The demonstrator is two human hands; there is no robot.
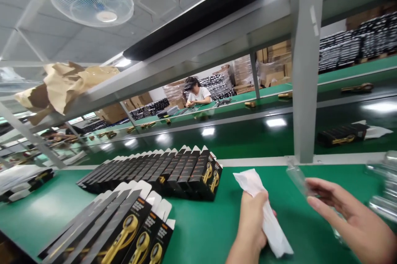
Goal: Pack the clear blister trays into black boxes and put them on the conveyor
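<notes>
My left hand (252, 218) is closed around a long white wrapped packet (274, 233); what is inside the wrap is hidden. To its right, my right hand (350, 212) pinches a clear plastic piece (296, 178) between thumb and fingers, partly hidden behind the hand. More clear plastic pieces (386, 206) lie by the right edge. Left of my hands, a row of black boxes (192, 171) with raised white flaps and a gold shower head picture stands on the green table (198, 218). A nearer group of the same boxes (124, 231) leans in front of it.
Behind the table edge runs a dark green conveyor (238, 135) carrying gold shower heads (358, 88) and a black box (343, 133). A grey post (305, 69) rises beyond my right hand. Across the line sits another person (200, 94). Crumpled brown paper (66, 84) lies on the overhead shelf.
</notes>
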